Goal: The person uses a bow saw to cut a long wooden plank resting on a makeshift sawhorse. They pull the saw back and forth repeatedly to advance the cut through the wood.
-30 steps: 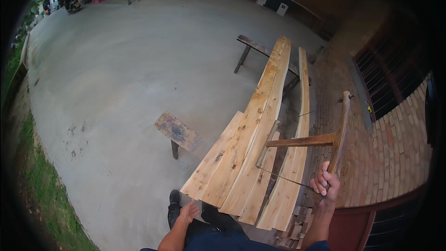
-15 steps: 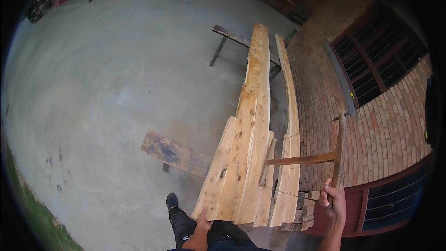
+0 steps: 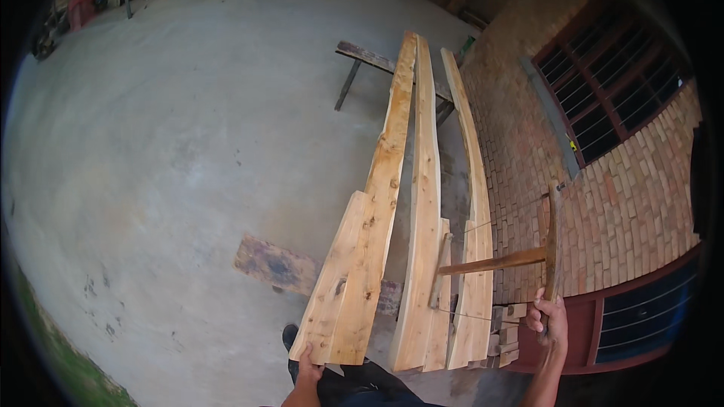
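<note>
My left hand grips the near end of a short wooden plank, fingers over its edge. Against that plank lies a long knotty board, and a gap separates this pair from a middle long board. In my right hand is a wooden frame saw, held by its upright side arm. The saw's crossbar reaches left over the boards, its far arm above a short plank beside the middle board. Farther right lies another long board with a shorter one at its near end.
The boards rest across a near bench and a far bench. Along the right runs a brick wall with a barred window. Stacked bricks stand low by the wall. Grey concrete floor spreads to the left.
My left hand has moved left with the short plank and the knotty long board, opening a gap to the middle board. The saw stays held in my right hand.
</note>
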### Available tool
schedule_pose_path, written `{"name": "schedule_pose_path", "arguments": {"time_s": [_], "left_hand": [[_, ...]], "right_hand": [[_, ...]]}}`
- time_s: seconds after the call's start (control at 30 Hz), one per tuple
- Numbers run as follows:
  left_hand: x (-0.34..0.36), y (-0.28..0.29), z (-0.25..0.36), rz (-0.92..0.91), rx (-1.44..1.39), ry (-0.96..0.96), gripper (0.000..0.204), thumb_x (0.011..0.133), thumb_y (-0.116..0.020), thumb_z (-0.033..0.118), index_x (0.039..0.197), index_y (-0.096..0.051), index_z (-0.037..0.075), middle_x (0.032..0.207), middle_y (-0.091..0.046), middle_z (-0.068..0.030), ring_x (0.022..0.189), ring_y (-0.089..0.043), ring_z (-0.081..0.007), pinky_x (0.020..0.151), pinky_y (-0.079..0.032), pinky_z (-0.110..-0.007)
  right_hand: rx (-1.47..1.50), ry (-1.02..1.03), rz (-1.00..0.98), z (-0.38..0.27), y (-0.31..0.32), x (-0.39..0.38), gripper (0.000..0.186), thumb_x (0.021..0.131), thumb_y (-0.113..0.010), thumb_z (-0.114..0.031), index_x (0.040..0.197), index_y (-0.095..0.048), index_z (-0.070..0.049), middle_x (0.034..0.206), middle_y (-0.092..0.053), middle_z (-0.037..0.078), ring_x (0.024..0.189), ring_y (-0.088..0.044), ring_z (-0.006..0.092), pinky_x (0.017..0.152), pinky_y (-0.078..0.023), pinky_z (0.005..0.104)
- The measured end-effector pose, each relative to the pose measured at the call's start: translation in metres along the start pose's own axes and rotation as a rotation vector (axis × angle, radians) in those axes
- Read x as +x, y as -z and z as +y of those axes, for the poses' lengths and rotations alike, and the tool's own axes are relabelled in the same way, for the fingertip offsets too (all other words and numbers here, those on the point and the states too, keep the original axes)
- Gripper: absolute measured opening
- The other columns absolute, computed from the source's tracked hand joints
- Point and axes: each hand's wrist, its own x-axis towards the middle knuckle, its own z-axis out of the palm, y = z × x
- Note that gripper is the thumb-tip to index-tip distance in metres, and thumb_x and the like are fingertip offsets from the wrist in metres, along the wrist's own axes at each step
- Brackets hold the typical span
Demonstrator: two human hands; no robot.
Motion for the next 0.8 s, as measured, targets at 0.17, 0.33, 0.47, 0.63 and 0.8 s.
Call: {"name": "schedule_pose_path", "arguments": {"time_s": [0.17, 0.33, 0.47, 0.63, 0.8], "left_hand": [[-0.003, 0.005, 0.04, 0.027, -0.021, -0.054, 0.069, 0.088, -0.079, 0.06, 0.144, -0.058, 0.025, 0.142, -0.065, -0.0008, 0.133, -0.057, -0.0268, 0.111, -0.038, -0.054], [-0.006, 0.001, 0.049, 0.058, 0.044, -0.061, 0.067, 0.09, -0.081, 0.053, 0.143, -0.058, 0.02, 0.137, -0.067, -0.0034, 0.126, -0.062, -0.029, 0.104, -0.047, -0.055], [0.008, 0.013, 0.024, 0.239, 0.13, -0.463, 0.062, 0.089, -0.087, 0.03, 0.14, -0.057, 0.011, 0.131, -0.067, -0.0136, 0.106, -0.072, -0.0333, 0.082, -0.063, -0.054], [-0.008, -0.011, 0.039, 0.363, 0.13, -0.324, 0.059, 0.09, -0.085, 0.024, 0.14, -0.057, 0.009, 0.125, -0.069, -0.0161, 0.098, -0.075, -0.0347, 0.073, -0.066, -0.052], [-0.018, -0.001, 0.059, 0.18, 0.122, -0.256, 0.06, 0.091, -0.085, 0.034, 0.141, -0.058, 0.014, 0.123, -0.072, -0.0115, 0.103, -0.074, -0.0349, 0.074, -0.065, -0.056]], "right_hand": [[-0.006, -0.011, -0.038, -0.008, 0.006, 0.015, 0.013, 0.089, -0.064, -0.002, 0.099, -0.057, -0.005, 0.062, -0.051, 0.005, 0.041, -0.042, 0.0109, 0.035, -0.033, 0.0254], [0.024, -0.022, -0.025, -0.011, 0.003, 0.017, 0.013, 0.088, -0.063, 0.0, 0.098, -0.057, -0.004, 0.062, -0.05, 0.004, 0.041, -0.042, 0.0113, 0.035, -0.033, 0.0256], [0.046, -0.029, -0.104, -0.026, 0.032, 0.029, 0.013, 0.087, -0.064, 0.001, 0.097, -0.056, -0.004, 0.062, -0.049, 0.005, 0.042, -0.042, 0.0113, 0.034, -0.034, 0.0256], [0.015, -0.052, -0.035, -0.021, 0.029, 0.028, 0.015, 0.086, -0.066, 0.0, 0.096, -0.055, -0.002, 0.061, -0.05, 0.006, 0.042, -0.044, 0.0119, 0.033, -0.034, 0.0263], [-0.024, -0.108, -0.116, -0.021, 0.045, 0.01, 0.015, 0.085, -0.068, 0.001, 0.095, -0.057, 0.001, 0.062, -0.054, 0.008, 0.042, -0.048, 0.014, 0.034, -0.036, 0.0285]]}}
